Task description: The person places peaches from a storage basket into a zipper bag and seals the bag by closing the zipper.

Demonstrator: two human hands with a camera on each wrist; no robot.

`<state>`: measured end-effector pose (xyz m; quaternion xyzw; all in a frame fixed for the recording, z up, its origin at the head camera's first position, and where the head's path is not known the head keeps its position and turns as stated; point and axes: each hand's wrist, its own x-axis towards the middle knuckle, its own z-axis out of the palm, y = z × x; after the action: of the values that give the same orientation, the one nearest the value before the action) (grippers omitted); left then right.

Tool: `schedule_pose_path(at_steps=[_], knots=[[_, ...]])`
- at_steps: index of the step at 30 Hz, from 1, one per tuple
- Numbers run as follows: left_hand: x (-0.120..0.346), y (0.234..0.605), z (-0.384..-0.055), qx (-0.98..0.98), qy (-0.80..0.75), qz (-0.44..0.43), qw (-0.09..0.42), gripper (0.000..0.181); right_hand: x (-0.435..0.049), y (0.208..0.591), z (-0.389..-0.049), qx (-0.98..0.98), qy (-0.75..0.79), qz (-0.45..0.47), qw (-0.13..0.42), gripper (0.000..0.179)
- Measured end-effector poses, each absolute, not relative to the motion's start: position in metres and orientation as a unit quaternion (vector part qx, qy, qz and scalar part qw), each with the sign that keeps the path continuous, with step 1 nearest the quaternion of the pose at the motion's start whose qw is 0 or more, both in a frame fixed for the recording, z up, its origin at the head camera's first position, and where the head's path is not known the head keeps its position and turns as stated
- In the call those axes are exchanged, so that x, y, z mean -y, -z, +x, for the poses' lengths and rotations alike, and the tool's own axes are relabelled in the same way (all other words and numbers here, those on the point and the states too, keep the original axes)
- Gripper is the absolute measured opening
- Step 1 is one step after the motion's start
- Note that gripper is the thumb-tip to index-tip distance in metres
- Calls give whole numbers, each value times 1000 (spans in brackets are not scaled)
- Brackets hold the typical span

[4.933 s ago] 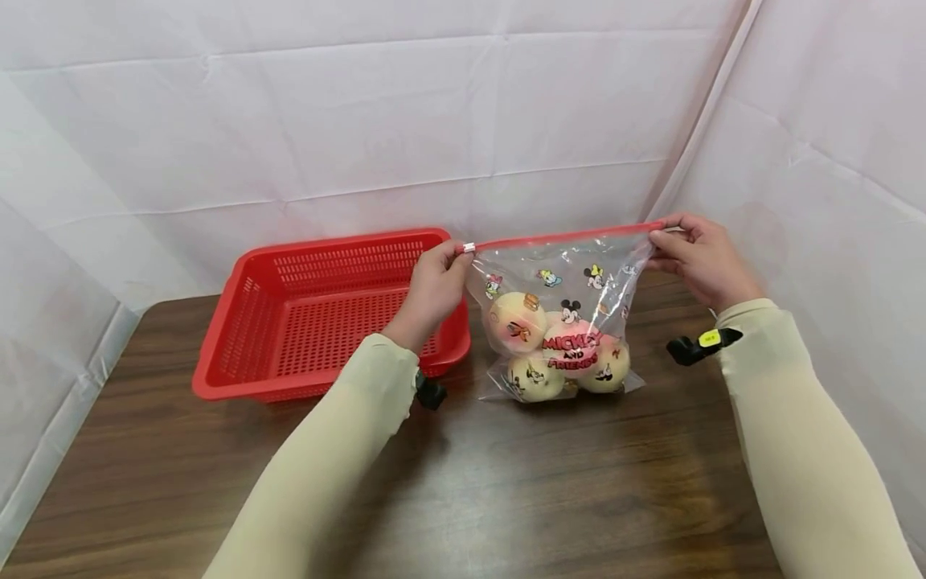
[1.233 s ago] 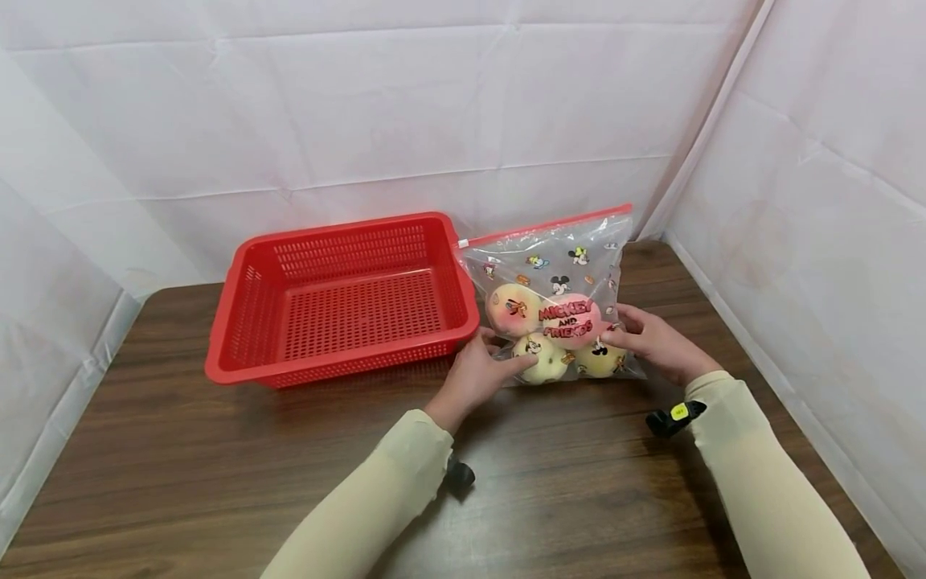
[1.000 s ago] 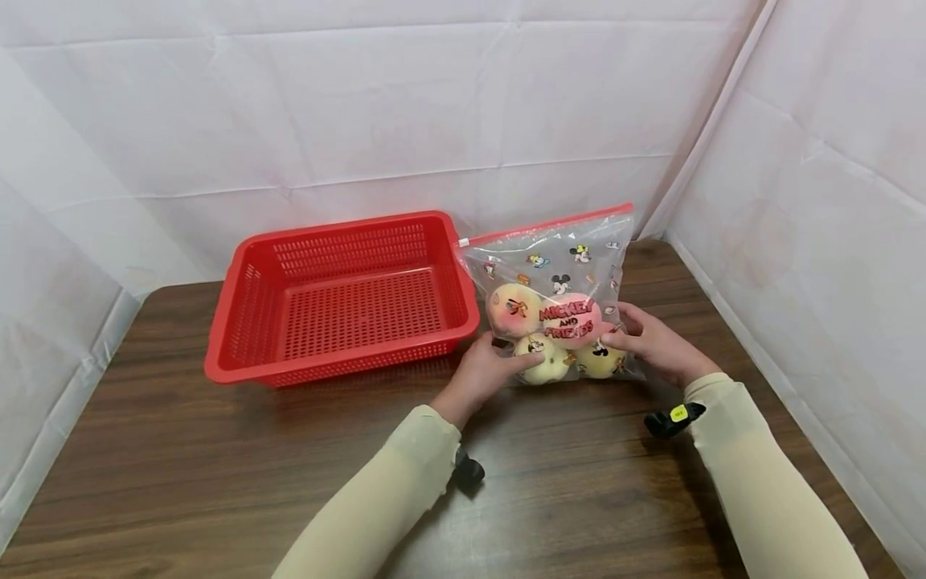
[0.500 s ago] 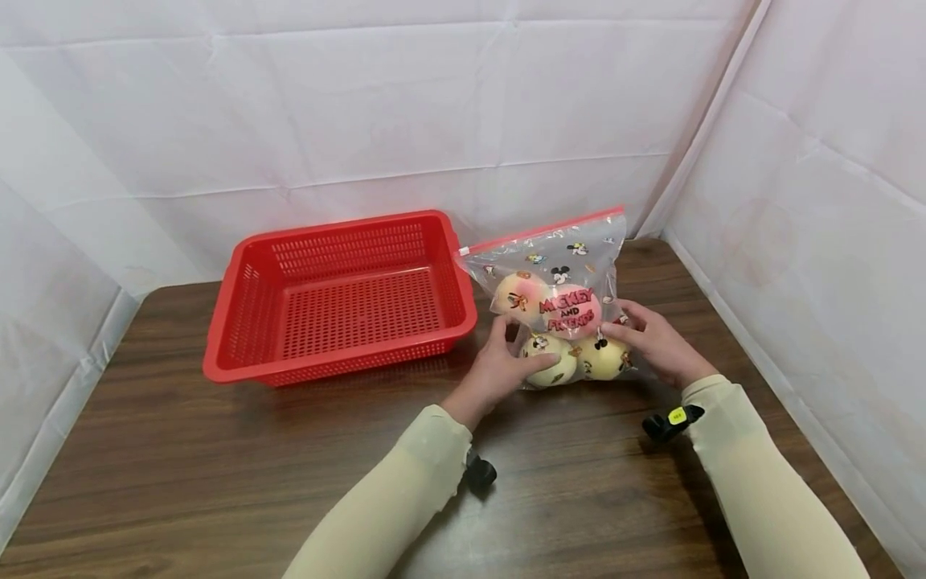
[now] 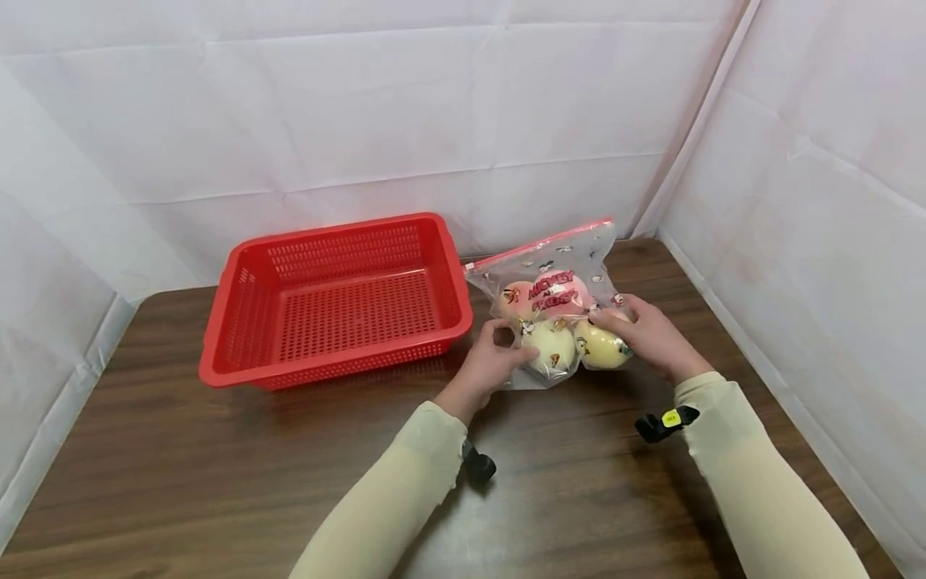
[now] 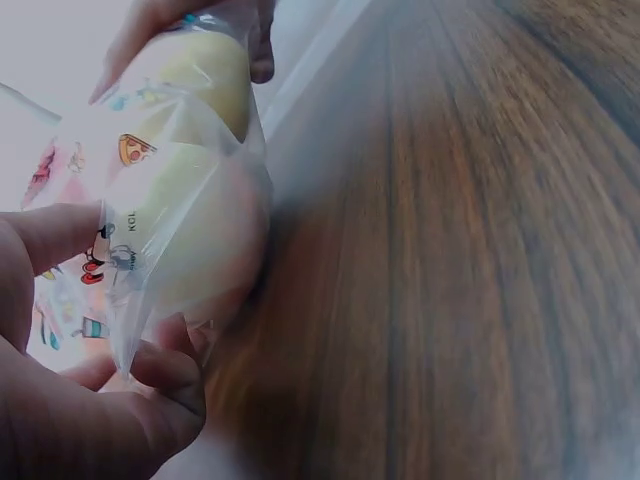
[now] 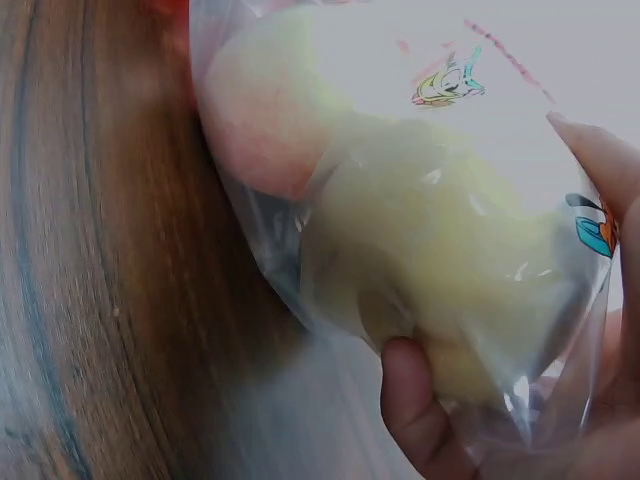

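A clear zip bag with cartoon prints and a red zip edge holds several pale yellow and pink peaches. Its white slider sits at the left end of the zip, near the basket. My left hand grips the bag's lower left corner, thumb in front and fingers curled behind, as the left wrist view shows. At the lower right, my right hand holds a peach through the plastic, thumb on the front and a fingertip underneath. The bag leans back, top edge slanting up to the right.
A red perforated plastic basket stands left of the bag, with nothing in it. Both are on a dark wooden table. White cloth walls rise behind and at both sides.
Both hands have come down from the zip's ends to the bag's lower corners. Over the last second the left hand shifted slightly right, and the bag's top sank and tipped back.
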<state>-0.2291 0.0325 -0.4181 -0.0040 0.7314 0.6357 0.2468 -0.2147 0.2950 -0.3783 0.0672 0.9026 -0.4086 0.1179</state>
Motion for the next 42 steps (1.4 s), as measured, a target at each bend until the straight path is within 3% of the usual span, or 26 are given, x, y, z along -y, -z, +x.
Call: schedule_pose_path(at_steps=[13, 27, 42], knots=[[-29, 423, -221, -750, -615, -6, 245, 92, -296, 382, -211, -917, 363, 70, 151, 92], [-32, 421, -224, -768, -596, 2, 235, 93, -267, 358, -226, -915, 374, 102, 111, 120], [-28, 424, -225, -772, -591, 5, 234, 89, -254, 376, -239, -927, 356, 97, 72, 117]])
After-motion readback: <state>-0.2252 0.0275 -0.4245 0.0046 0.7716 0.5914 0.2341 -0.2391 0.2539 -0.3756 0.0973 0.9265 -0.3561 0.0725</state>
